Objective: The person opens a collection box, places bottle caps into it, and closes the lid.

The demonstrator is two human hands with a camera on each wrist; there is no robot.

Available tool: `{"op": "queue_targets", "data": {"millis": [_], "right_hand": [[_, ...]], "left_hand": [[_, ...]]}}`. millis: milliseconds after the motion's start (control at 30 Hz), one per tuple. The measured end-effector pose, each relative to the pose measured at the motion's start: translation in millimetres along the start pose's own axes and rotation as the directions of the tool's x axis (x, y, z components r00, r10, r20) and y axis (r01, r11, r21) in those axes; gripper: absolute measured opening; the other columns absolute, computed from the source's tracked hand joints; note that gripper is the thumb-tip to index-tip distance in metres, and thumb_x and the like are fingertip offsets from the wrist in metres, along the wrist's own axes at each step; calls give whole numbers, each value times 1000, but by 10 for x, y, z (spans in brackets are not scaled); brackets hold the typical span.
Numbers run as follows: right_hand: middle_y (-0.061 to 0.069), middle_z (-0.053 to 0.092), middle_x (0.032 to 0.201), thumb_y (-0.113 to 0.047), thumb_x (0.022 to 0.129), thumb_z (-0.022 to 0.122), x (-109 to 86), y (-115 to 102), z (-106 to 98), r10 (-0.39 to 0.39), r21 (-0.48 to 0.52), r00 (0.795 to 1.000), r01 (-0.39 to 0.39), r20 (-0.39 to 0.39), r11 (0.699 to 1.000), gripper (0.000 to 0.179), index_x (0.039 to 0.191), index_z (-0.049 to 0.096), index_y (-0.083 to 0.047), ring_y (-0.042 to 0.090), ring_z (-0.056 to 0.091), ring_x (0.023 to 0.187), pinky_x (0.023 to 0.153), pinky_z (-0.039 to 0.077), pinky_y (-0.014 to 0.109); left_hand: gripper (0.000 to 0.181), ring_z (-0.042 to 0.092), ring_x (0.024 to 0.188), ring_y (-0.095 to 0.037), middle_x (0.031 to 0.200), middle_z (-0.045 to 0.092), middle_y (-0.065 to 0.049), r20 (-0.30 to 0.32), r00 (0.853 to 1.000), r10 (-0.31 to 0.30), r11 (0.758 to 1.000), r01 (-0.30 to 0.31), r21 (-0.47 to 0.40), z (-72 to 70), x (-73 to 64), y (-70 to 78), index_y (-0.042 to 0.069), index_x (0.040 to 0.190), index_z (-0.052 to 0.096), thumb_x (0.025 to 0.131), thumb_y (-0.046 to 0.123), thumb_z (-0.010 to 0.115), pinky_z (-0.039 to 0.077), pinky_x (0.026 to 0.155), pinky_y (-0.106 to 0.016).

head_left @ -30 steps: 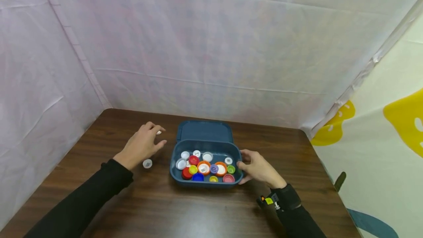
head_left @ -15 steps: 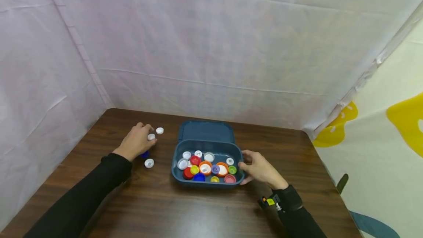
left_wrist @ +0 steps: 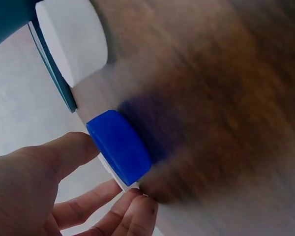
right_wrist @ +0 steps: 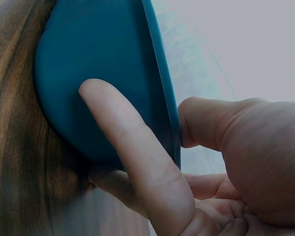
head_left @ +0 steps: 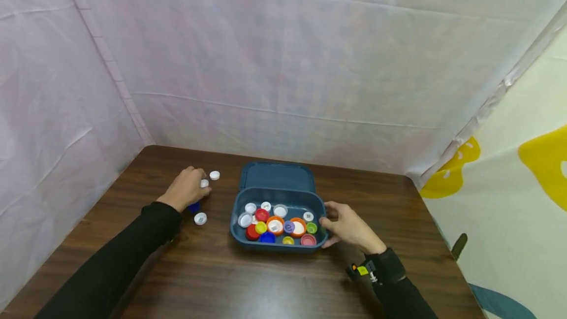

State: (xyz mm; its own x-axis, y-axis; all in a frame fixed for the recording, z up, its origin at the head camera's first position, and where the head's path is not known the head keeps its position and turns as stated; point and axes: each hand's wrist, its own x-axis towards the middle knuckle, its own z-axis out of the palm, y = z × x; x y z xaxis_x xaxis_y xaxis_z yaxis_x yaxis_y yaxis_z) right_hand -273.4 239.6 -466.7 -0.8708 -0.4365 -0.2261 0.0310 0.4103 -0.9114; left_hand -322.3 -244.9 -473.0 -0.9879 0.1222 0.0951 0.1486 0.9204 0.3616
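Note:
In the head view, a dark blue lidded box (head_left: 283, 248) stands at the table's middle with its lid (head_left: 277, 176) folded back. Inside lie several bottle caps in white, red, yellow, orange and other colours. My right hand (head_left: 350, 225) grips the box's right end, thumb at the rim and fingers against the outer wall (right_wrist: 103, 54). To the left, my left hand (head_left: 185, 188) has a white bottle cap (head_left: 204, 183) between thumb and fingers. A blue cap (left_wrist: 120, 147) lies right beside that hand, mostly hiding the white one in the left wrist view.
Another white cap (head_left: 214, 175) lies just beyond my left hand, and one more white cap (head_left: 200, 218) lies nearer me. The brown wooden table (head_left: 274, 284) meets white cloth walls (head_left: 283, 63) at the back and left.
My left hand has come down and left from above the far white cap to another white cap, uncovering the far one and the blue one. My right hand stays on the box.

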Motion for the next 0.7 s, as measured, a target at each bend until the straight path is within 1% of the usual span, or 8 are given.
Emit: {"op": "queue_targets", "data": {"millis": [100, 200, 367, 467, 533, 567, 633, 700], "right_hand": [[41, 63, 157, -8, 117, 66, 2, 0, 5, 3, 0, 1000, -3, 1, 1000, 61, 171, 43, 11, 32, 85, 100, 77, 74, 52], [41, 64, 156, -8, 117, 66, 5, 6, -5, 2, -9, 1000, -2, -1, 1000, 62, 171, 43, 11, 31, 85, 101, 77, 74, 52], [41, 64, 155, -8, 117, 66, 3, 7, -11, 0, -10, 1000, 0, 2, 1000, 62, 171, 42, 12, 32, 85, 102, 76, 74, 53], [41, 64, 155, -9, 117, 66, -2, 3, -4, 1, -3, 1000, -1, 5, 1000, 62, 171, 43, 11, 32, 85, 103, 77, 74, 52], [40, 64, 155, -9, 117, 66, -1, 1, 0, 3, -2, 1000, -3, 3, 1000, 62, 171, 43, 11, 33, 84, 103, 77, 74, 51], [40, 64, 156, -9, 117, 66, 0, 1, 2, 5, -3, 1000, -5, 2, 1000, 61, 171, 44, 10, 32, 84, 103, 77, 74, 51], [40, 64, 156, -9, 117, 66, 4, -3, 4, 8, -6, 1000, -8, 1, 1000, 61, 170, 45, 10, 32, 84, 104, 77, 74, 50], [39, 65, 156, -9, 117, 66, 7, -5, 5, 13, -8, 1000, -13, -2, 1000, 60, 170, 45, 9, 32, 84, 104, 78, 74, 50]], "left_hand": [[39, 72, 107, -47, 120, 75, -35, -18, 1000, 14, 1000, -14, -1, 21, 37, -35, -16, 126, 76, 101, 12, 87, 65, 90, -57], [29, 71, 101, -43, 113, 76, -30, -39, 999, 15, 1000, -15, 0, 132, 135, -176, -12, 119, 79, 99, 8, 87, 63, 84, -54], [24, 70, 94, -35, 106, 76, -21, -48, 999, 21, 1000, -21, 2, 520, 448, -690, -4, 110, 81, 96, 14, 90, 61, 77, -45], [24, 69, 94, -33, 104, 76, -19, -59, 997, 42, 999, -42, 0, 669, 565, -902, -2, 108, 82, 94, 16, 91, 60, 77, -44], [22, 69, 93, -32, 101, 76, -18, -79, 996, 47, 999, -47, -1, 669, 565, -909, 0, 104, 82, 93, 17, 91, 60, 77, -45], [21, 69, 93, -33, 101, 76, -17, -92, 995, 49, 999, -48, 5, 648, 542, -873, 0, 104, 83, 92, 16, 91, 60, 78, -46], [20, 69, 93, -34, 101, 76, -19, -99, 994, 42, 999, -42, -1, 514, 447, -708, -1, 103, 82, 91, 14, 89, 61, 80, -51], [18, 69, 93, -36, 101, 75, -20, -107, 993, 41, 999, -43, -18, 331, 298, -468, -3, 103, 82, 91, 10, 86, 61, 81, -53]]}}
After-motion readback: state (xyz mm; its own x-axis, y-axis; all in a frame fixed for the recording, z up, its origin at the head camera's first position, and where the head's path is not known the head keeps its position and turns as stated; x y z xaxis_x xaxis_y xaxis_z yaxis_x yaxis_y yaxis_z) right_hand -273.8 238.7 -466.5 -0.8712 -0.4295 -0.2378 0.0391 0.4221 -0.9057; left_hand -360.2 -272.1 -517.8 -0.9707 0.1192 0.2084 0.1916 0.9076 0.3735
